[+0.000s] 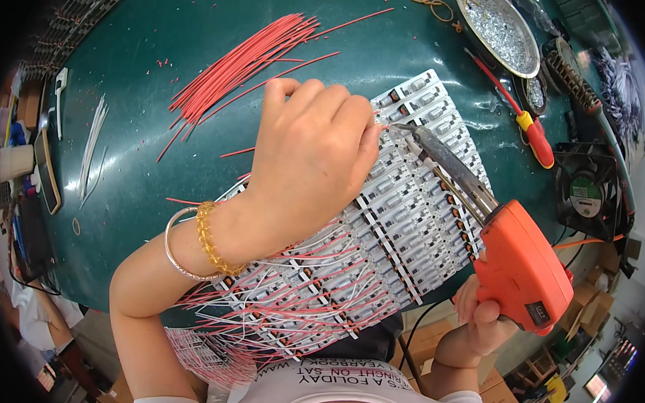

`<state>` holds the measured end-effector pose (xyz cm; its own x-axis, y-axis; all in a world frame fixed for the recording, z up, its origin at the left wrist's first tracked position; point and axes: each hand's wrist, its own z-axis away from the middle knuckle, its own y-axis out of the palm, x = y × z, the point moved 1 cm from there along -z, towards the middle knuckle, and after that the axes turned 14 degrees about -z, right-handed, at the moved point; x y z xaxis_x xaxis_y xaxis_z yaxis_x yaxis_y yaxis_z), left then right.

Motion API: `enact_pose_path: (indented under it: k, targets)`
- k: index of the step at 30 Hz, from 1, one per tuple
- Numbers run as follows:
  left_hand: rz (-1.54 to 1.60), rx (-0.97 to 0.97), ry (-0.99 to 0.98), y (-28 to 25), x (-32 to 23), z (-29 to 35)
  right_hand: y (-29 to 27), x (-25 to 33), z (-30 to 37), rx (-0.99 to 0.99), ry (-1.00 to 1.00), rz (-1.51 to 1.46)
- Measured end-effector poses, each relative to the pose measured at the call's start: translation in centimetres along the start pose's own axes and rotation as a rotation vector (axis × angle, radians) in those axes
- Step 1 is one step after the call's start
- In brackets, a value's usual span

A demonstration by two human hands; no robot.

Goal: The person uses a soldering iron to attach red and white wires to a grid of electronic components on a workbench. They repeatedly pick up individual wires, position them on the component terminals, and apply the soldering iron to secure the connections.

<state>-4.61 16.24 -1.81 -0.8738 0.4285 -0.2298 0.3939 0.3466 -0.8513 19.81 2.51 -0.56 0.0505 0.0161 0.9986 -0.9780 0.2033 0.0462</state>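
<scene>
My left hand is closed in a pinch over the far edge of a panel of small white circuit boards. A thin red wire runs in under this hand, and a tiny reddish end shows at the fingertips; the rest is hidden. My right hand grips the handle of an orange soldering gun. Its dark tip is right beside my left fingertips, over the panel. Many red and white wires stick out from the panel's near rows.
A bundle of red wires lies on the green table, with a few white wires at left. At far right are a metal dish of solder scraps, a red-yellow screwdriver, a coiled iron stand and a black fan.
</scene>
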Motion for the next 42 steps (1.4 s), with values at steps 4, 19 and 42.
enact_pose_path:
  k: [4, 19, 42]
  targets:
    - [0.002, -0.001, 0.000, 0.2, -0.1, 0.1, 1.1, 0.3, 0.0, -0.034, 0.036, -0.095]
    - [0.009, -0.036, 0.024, 0.3, -0.1, 0.2, -0.5, -0.6, 0.5, 0.002, -0.056, 0.136]
    - [-0.053, -0.079, 0.215, 0.1, 0.3, 0.6, 0.8, -0.4, -0.1, 0.006, -0.030, -0.007]
